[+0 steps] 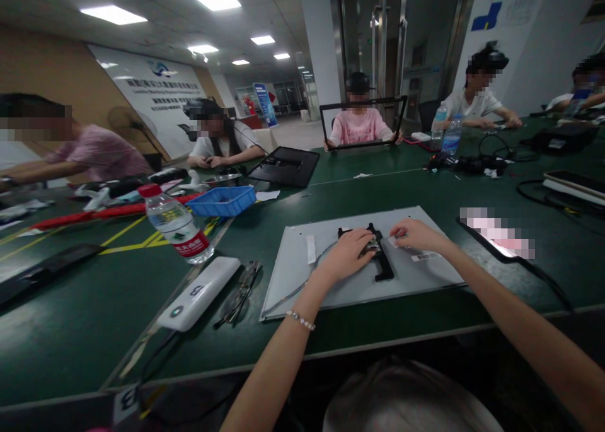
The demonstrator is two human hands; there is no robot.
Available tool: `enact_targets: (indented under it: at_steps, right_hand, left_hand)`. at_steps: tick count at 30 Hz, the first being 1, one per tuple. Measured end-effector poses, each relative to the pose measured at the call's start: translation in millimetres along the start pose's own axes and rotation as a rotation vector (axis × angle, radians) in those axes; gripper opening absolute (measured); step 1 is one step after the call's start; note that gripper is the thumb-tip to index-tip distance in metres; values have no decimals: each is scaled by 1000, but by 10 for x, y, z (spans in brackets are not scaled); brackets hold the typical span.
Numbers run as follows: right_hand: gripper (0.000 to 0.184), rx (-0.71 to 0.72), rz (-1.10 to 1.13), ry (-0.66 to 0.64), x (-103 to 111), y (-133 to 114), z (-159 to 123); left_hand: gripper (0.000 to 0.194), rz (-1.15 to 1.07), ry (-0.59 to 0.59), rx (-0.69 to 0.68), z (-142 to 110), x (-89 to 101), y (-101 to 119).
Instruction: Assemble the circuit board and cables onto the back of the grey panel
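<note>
A flat pale grey panel [293,255], which looks like a screen's back, lies on the table before me. On its middle sits a black bracket [385,268] with a small circuit board [371,246] partly hidden by my fingers. My left hand [347,252] lies over the bracket from the left, fingers and thumb curled on the board. Just right of the bracket, my right hand [413,235] hovers close above the panel with its fingertips pinched. A small pale bit shows at them, too blurred to name. A thin grey cable [295,290] runs under my left wrist.
Left of the panel are folded glasses [239,293], a white power bank [201,293], a water bottle [177,224] and a blue tray [222,200]. A phone [496,236] with a cable lies right. Across the table a person holds a black frame [363,145]; other people sit around.
</note>
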State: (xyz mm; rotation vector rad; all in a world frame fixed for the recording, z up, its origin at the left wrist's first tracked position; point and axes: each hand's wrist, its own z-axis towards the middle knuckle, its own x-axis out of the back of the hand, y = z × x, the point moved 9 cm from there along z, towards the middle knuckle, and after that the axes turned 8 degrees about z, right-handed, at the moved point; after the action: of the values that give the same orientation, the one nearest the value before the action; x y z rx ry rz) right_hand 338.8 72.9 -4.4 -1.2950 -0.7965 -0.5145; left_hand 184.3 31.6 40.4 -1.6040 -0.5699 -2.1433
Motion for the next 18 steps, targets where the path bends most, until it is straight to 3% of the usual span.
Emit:
enact_targets:
  at_steps: [4,9,14,18]
  right_hand:
    - [12,14,51,30,25,-46,-23]
    - [15,50,303,136,68,-128,-56]
    - [22,98,549,99,-100,-144,-9]
    - [29,73,588,75,-210,-57,30]
  left_hand:
    - [36,8,-7,-12,-9,-30,5]
    - [35,10,4,-19,-10,-32,31]
    - [33,5,9,-31,-2,-50,36]
    - [34,-4,24,-21,-7,-58,9]
